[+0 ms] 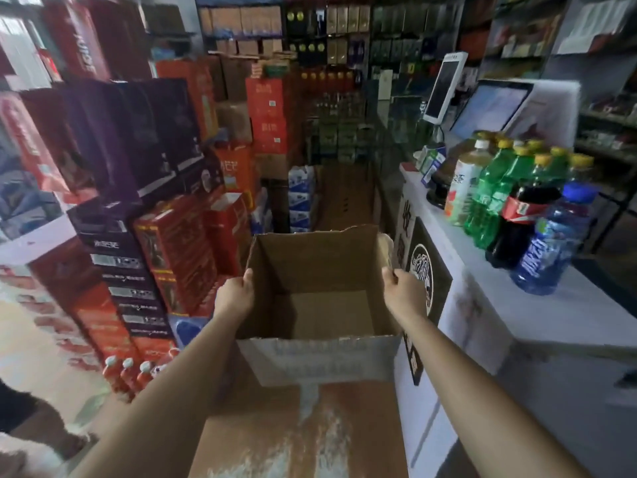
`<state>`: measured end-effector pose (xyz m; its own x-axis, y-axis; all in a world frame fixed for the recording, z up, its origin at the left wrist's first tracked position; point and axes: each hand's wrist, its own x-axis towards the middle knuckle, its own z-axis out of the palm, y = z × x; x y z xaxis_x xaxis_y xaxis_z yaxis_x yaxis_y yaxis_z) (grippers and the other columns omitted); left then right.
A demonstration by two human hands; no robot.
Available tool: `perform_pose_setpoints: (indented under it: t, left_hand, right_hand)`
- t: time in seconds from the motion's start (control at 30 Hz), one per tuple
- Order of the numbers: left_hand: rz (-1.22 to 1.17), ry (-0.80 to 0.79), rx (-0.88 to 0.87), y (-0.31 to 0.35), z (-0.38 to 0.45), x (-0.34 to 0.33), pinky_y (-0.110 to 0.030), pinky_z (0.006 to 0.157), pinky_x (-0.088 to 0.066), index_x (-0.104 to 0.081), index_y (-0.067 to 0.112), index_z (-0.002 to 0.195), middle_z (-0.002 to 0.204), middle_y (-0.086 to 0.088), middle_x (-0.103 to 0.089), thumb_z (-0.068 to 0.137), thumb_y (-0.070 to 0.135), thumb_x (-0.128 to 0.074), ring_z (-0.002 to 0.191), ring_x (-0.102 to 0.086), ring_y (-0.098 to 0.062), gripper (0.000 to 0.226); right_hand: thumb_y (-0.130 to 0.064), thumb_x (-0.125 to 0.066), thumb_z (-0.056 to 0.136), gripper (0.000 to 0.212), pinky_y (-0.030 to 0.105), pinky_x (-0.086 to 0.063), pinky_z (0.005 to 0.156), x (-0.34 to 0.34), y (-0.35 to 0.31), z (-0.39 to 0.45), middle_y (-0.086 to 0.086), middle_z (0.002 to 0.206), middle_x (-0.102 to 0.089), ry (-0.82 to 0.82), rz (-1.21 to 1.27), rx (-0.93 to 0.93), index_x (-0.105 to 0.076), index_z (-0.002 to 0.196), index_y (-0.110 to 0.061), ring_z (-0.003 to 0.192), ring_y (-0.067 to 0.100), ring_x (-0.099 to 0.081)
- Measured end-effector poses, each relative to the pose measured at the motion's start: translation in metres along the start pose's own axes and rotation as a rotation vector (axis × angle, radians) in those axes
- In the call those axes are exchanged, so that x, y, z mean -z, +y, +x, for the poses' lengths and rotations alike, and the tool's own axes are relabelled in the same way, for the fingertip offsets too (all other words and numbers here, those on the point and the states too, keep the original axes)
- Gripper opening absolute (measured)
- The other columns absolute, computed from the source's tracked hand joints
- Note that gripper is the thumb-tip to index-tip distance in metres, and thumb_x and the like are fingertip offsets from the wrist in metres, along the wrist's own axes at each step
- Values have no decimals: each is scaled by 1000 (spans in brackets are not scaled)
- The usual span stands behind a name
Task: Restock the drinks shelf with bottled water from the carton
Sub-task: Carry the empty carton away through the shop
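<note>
Open carton [320, 305], held between my hands, nothing showing inside.
My left hand [234, 296] grips its left wall, my right hand [405, 293] its right wall; counter [568, 312] with bottles [517, 201] just right, stacked boxes [138, 236] left, shelves [327, 46] beyond.

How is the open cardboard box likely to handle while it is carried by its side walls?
Probably light: the cardboard box shows a bare bottom, no bottles inside. Its walls may flex, since the top edges look torn and uneven and each hand, left hand and right hand, grips only a thin wall edge. Likely not slippery, being plain matte cardboard.
</note>
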<state>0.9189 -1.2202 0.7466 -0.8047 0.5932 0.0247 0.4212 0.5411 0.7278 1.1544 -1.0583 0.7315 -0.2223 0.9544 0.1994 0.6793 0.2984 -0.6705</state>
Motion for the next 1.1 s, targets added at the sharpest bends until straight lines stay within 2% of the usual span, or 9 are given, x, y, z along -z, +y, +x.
perform_pose_setpoints:
  t: [0.17,0.37,0.47,0.53,0.6,0.7,0.8,0.97,1.1]
  left_hand:
    - [-26,-20,2,37,134,-39,-35,74,-43,-58,2,80,92,-21,-65,101,43,-30,88,-60,-36,54]
    - [3,-62,10,68,294,-101,-34,76,-40,-62,-1,90,96,-21,-64,101,41,-29,91,-59,-35,55]
    - [-2,-99,0,79,381,-137,-32,71,-37,-58,4,86,84,-14,-60,102,40,-29,66,-52,-20,50]
    - [-13,-117,19,86,440,-159,-33,69,-38,-54,7,77,72,-7,-54,102,40,-28,59,-47,-14,49]
    - [8,-138,21,93,499,-179,-33,71,-38,-49,13,69,67,-5,-50,103,40,-25,60,-47,-15,49]
    - [41,-150,20,108,583,-204,-34,74,-36,-47,16,66,68,-4,-50,103,39,-22,72,-50,-21,50]
    - [22,-135,16,123,655,-228,-34,75,-36,-46,17,64,68,-4,-51,103,40,-23,74,-50,-22,51]
    - [6,-100,54,137,764,-275,-35,67,-37,-46,15,63,68,-10,-52,102,41,-22,72,-53,-27,53]
    - [-49,-52,128,139,850,-321,-44,78,-46,-48,13,64,72,-23,-56,103,40,-25,87,-60,-41,53]
  right_hand:
    - [-41,-37,101,40,29,-36,61,-41,-21,133,3,76,-55,34,-5,-35,-61,87,-12,74,24,-56]
    - [-41,-35,101,44,30,-42,65,-106,-29,275,5,83,-62,38,-40,-61,-65,98,-9,81,23,-61]
    - [-38,-35,102,40,29,-42,67,-143,-33,348,7,90,-64,40,-52,-68,-64,101,-10,93,28,-63]
    - [-39,-33,102,38,24,-36,57,-172,-35,404,1,77,-59,21,-25,-75,-60,88,-16,84,26,-63]
    - [-44,-30,101,41,25,-38,55,-201,-39,461,-2,72,-56,0,-30,-107,-57,82,-20,73,20,-60]
    - [-47,-31,100,43,32,-51,65,-237,-48,539,-2,75,-61,-10,-18,-122,-60,83,-20,72,17,-62]
    - [-39,-35,101,35,28,-42,62,-266,-60,612,-1,77,-59,-49,8,-144,-57,83,-18,75,17,-59]
    - [-35,-32,103,37,32,-43,71,-328,-64,739,4,89,-59,-133,-48,-113,-61,99,-12,87,24,-58]
    - [-34,-35,103,36,31,-38,69,-389,-65,843,5,89,-57,-207,-42,-96,-61,101,-10,88,26,-56]
